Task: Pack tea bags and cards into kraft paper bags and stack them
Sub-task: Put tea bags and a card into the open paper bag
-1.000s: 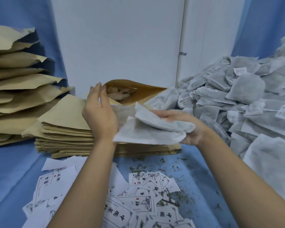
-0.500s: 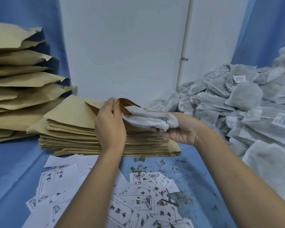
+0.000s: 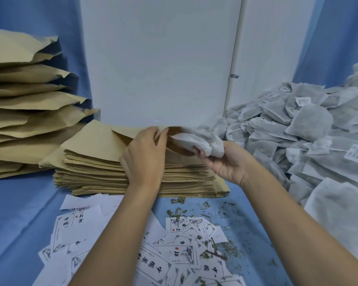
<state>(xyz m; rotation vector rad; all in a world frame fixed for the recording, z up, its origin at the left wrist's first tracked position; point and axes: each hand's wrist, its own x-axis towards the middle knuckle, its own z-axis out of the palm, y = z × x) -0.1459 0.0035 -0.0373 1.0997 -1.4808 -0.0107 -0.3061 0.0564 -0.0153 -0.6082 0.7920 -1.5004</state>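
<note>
— White printed paper cards [image 3: 180,254] with black characters are seen nearest, scattered below both forearms on a blue cloth surface [image 3: 19,223]. What is mixed in with them?

— Loose green leaf crumbs [image 3: 215,247] are strewn among them, mostly under the right forearm.

— How is the left hand [image 3: 143,159] held?

— Its fingers are curled over the lifted mouth edge of the top brown kraft paper bag [image 3: 103,139], which is pinched and held open. That bag lies on a flat stack of kraft paper bags [image 3: 95,178], against whose front the left wrist is set.

— What is gripped by the right hand [image 3: 229,164]?

— A folded bundle of white non-woven tea bags [image 3: 201,141] is clasped in its curled fingers, palm turned up, just right of the left hand. The bundle's far end is placed at the open mouth of the top bag; how far inside it reaches cannot be told.

— What is found farther out?

— Right of the right hand, a large heap of grey-white labelled tea bags [image 3: 308,129] is piled. Left of the left hand, a tall pile of bulging kraft bags [image 3: 29,120] is stacked. Beyond both hands a white wall panel [image 3: 159,58] is seen.
</note>
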